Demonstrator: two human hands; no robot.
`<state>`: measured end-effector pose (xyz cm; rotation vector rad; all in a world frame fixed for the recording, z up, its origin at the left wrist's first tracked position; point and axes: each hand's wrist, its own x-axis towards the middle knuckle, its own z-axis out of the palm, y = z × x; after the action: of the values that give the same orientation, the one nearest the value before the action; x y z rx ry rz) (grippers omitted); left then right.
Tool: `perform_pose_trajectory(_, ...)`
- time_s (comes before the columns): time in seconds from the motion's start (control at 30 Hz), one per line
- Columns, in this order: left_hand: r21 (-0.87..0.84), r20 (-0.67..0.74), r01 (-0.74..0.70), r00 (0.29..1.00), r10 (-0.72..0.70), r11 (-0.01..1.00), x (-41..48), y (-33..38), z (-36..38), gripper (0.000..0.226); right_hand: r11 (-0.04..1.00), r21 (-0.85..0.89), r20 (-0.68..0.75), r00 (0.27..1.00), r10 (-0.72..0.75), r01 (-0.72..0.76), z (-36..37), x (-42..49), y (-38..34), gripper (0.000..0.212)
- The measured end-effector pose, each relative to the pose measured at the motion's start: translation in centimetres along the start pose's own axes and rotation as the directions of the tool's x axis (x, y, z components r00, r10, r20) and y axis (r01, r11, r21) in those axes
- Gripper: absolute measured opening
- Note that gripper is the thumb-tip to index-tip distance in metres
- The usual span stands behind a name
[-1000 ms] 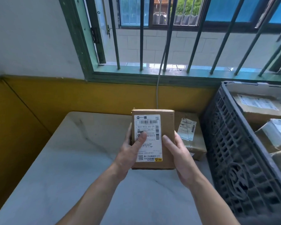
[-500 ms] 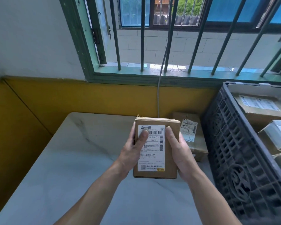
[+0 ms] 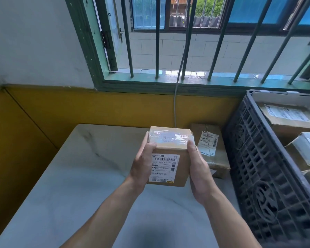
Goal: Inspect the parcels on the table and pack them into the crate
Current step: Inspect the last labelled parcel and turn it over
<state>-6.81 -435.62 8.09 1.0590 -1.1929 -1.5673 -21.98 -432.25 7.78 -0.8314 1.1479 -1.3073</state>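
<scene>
I hold a brown cardboard parcel [image 3: 170,158] above the table, between both hands. Its white shipping label faces me and its taped top edge shows. My left hand [image 3: 142,163] grips its left side and my right hand [image 3: 198,169] grips its right side. A second, flatter brown parcel [image 3: 211,151] with a crumpled label lies on the marble table [image 3: 79,176] just right of the held one. The dark plastic crate [image 3: 254,167] stands at the right and holds several parcels [image 3: 290,120].
A yellow wall runs behind the table and along its left side. Above it is a barred green window [image 3: 168,81], with a grey cable [image 3: 176,104] hanging down to the table's back edge. The crate's wall rises higher than the table parcels.
The held parcel has tipped back, so its taped top edge now faces up and the label has dropped lower. My thumbs have slid from the label face to the box's upper corners.
</scene>
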Motion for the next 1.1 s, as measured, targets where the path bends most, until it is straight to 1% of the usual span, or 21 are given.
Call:
perform_pose_trajectory(0.07,0.008,0.015,0.012,1.000,-0.012,1.000,0.2,0.0,-0.3,0.061,0.999,0.032,0.002,1.000,0.017,-0.017,-0.1,0.1,0.0,0.037)
perform_pose_trajectory(0.2,-0.036,0.034,0.097,0.995,-0.096,0.995,0.8,0.2,-0.8,0.075,1.000,0.004,0.063,0.998,-0.031,0.031,-0.4,0.0,0.0,0.045)
perform_pose_trajectory(0.3,-0.026,0.017,0.088,0.996,-0.088,0.996,0.6,0.2,-1.0,0.087,1.000,-0.010,0.058,0.998,-0.025,0.026,-0.5,0.1,-0.2,0.039)
perform_pose_trajectory(0.37,0.002,0.013,0.080,0.997,-0.080,0.997,0.5,-0.1,-1.2,0.096,1.000,-0.003,0.045,0.999,0.014,-0.014,-0.5,0.2,-0.3,0.036)
perform_pose_trajectory(0.47,0.011,0.031,0.102,0.994,-0.103,0.995,0.5,0.3,-1.5,0.098,1.000,0.013,0.035,0.999,0.022,-0.022,-0.3,0.0,0.0,0.048)
perform_pose_trajectory(0.53,-0.023,0.049,0.158,0.986,-0.157,0.987,0.5,1.0,-1.5,0.098,1.000,0.014,0.033,0.999,-0.003,0.003,-0.3,-0.2,0.5,0.058)
perform_pose_trajectory(0.6,-0.043,0.026,0.194,0.981,-0.193,0.980,0.3,1.3,-1.2,0.087,1.000,-0.007,0.043,0.999,-0.021,0.022,-0.3,-0.3,0.6,0.067)
perform_pose_trajectory(0.63,-0.030,-0.008,0.194,0.981,-0.194,0.981,0.3,1.1,-1.1,0.087,1.000,-0.008,0.049,0.999,-0.022,0.022,-0.3,-0.3,0.6,0.068)
perform_pose_trajectory(0.67,-0.001,-0.042,0.187,0.982,-0.187,0.982,0.2,0.7,-1.2,0.094,1.000,0.004,0.059,0.998,-0.009,0.009,-0.3,-0.3,0.4,0.065)
perform_pose_trajectory(0.7,0.027,-0.050,0.179,0.983,-0.178,0.983,0.2,0.4,-1.1,0.102,1.000,0.019,0.063,0.998,0.018,-0.019,-0.3,-0.3,0.2,0.062)
perform_pose_trajectory(0.73,0.061,-0.048,0.157,0.987,-0.154,0.986,0.1,0.2,-1.0,0.103,0.998,0.021,0.062,0.997,0.050,-0.052,-0.4,-0.3,0.0,0.061)
perform_pose_trajectory(0.8,0.125,-0.033,0.086,0.996,-0.082,0.988,-0.5,0.3,-0.7,0.098,0.997,-0.005,0.047,0.996,0.073,-0.073,-0.5,-0.3,-0.1,0.063)
perform_pose_trajectory(0.87,0.152,-0.024,0.062,0.998,-0.059,0.986,-0.8,0.1,-0.6,0.093,0.998,-0.023,0.035,0.998,0.053,-0.052,-0.2,-0.4,0.0,0.062)
perform_pose_trajectory(0.93,0.125,-0.007,0.056,0.998,-0.055,0.991,-0.8,0.1,-0.6,0.092,0.999,-0.023,0.002,1.000,0.027,-0.027,0.2,-0.9,0.1,0.064)
perform_pose_trajectory(1.0,0.051,-0.019,0.113,0.993,-0.112,0.992,-0.6,0.4,-0.6,0.086,1.000,-0.010,-0.028,1.000,0.011,-0.012,0.2,-1.0,0.7,0.078)
perform_pose_trajectory(1.03,0.021,-0.024,0.133,0.991,-0.133,0.991,-0.4,0.5,-0.7,0.078,1.000,-0.011,-0.018,1.000,-0.006,0.005,0.2,-1.1,0.7,0.078)
perform_pose_trajectory(1.1,-0.015,-0.018,0.129,0.991,-0.129,0.992,-0.3,0.5,-0.8,0.064,0.998,-0.046,0.041,0.998,-0.040,0.042,0.2,-1.2,0.4,0.062)
